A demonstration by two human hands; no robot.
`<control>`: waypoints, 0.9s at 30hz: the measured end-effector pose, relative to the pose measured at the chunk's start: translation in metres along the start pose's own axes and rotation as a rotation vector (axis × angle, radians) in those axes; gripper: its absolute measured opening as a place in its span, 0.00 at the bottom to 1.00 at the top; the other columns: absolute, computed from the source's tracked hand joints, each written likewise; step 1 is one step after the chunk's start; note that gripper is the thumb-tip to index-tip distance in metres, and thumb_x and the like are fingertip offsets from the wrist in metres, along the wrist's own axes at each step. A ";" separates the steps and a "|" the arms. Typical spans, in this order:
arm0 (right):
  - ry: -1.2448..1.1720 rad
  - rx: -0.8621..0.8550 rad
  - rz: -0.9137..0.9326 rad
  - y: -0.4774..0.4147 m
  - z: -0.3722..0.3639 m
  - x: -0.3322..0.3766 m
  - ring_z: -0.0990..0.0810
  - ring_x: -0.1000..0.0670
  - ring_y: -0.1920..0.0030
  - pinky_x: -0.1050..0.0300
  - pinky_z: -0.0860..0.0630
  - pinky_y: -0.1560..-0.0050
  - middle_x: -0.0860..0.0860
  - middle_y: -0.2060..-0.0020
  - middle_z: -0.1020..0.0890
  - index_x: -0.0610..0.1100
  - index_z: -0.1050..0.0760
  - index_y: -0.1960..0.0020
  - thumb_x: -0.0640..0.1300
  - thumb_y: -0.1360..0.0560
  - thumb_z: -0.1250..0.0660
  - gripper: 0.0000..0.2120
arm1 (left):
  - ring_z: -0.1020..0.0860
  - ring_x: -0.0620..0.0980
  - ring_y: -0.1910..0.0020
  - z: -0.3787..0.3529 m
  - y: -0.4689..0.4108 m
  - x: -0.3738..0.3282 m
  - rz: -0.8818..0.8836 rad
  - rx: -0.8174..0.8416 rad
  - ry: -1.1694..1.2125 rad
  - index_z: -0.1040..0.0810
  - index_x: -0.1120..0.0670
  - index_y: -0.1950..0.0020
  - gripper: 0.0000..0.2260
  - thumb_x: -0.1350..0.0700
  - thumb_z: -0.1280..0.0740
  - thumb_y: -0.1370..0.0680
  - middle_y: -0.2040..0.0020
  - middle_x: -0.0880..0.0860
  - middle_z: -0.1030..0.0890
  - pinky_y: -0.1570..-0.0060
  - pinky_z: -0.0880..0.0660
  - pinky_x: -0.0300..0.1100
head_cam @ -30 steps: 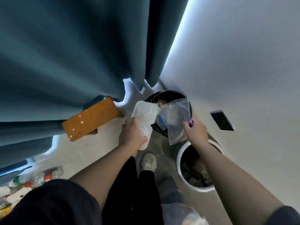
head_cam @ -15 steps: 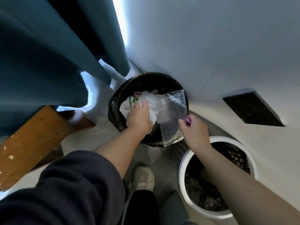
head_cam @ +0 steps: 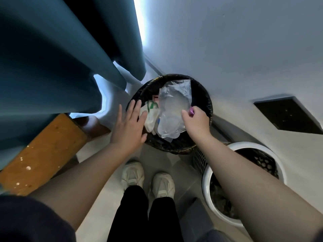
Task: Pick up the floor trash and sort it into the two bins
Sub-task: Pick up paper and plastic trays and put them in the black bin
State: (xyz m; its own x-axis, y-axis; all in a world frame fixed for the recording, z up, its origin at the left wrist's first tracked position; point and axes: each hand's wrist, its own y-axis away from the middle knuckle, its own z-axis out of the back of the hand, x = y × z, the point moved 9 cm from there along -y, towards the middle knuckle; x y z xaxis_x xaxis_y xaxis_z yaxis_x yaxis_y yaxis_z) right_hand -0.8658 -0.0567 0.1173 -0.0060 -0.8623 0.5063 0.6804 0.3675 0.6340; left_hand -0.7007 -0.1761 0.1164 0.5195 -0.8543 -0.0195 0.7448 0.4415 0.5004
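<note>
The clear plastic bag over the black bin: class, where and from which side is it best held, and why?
Grip the clear plastic bag at its right edge, pinching from the right side as the right hand does. It is thin, limp film with no rigid part, so only a pinched edge gives hold, and that edge hangs free above the black bin, clear of the open left hand.

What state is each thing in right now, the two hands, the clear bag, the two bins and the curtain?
left hand: open, fingers spread, holding nothing, over the black bin's near rim.
right hand: pinched shut on the clear plastic bag.
clear plastic bag: crumpled, hanging over the black bin's mouth.
black bin: upright, open, trash inside.
white mesh bin: upright, open, dark contents.
curtain: hanging, drawn.
</note>
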 end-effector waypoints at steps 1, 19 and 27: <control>0.017 -0.006 -0.034 -0.007 -0.010 -0.005 0.30 0.52 0.66 0.57 0.36 0.68 0.52 0.66 0.29 0.47 0.35 0.64 0.47 0.22 0.39 0.12 | 0.58 0.56 0.23 -0.004 0.001 0.005 0.006 0.004 0.010 0.45 0.52 0.23 0.34 0.43 0.36 0.25 0.22 0.57 0.55 0.28 0.59 0.60; 0.809 0.501 0.133 -0.039 -0.132 -0.055 0.64 0.35 0.25 0.33 0.47 0.28 0.50 0.24 0.68 0.59 0.59 0.23 0.57 0.21 0.41 0.35 | 0.62 0.55 0.24 -0.027 -0.009 0.021 -0.003 -0.020 0.117 0.58 0.51 0.22 0.38 0.37 0.42 0.23 0.23 0.56 0.65 0.27 0.58 0.58; 1.016 0.297 0.392 0.055 -0.053 0.022 0.64 0.39 0.24 0.31 0.55 0.28 0.47 0.22 0.62 0.57 0.60 0.22 0.62 0.21 0.45 0.34 | 0.59 0.56 0.23 0.034 0.059 0.037 0.137 0.061 0.126 0.59 0.51 0.22 0.37 0.38 0.43 0.22 0.22 0.56 0.63 0.27 0.55 0.59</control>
State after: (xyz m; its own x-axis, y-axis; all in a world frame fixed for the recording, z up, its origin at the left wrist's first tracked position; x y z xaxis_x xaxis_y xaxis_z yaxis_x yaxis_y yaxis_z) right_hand -0.7895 -0.0735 0.1321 0.8607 -0.5034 0.0764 0.3024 0.6262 0.7186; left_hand -0.6518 -0.1915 0.1744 0.6655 -0.7444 -0.0542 0.6389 0.5306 0.5571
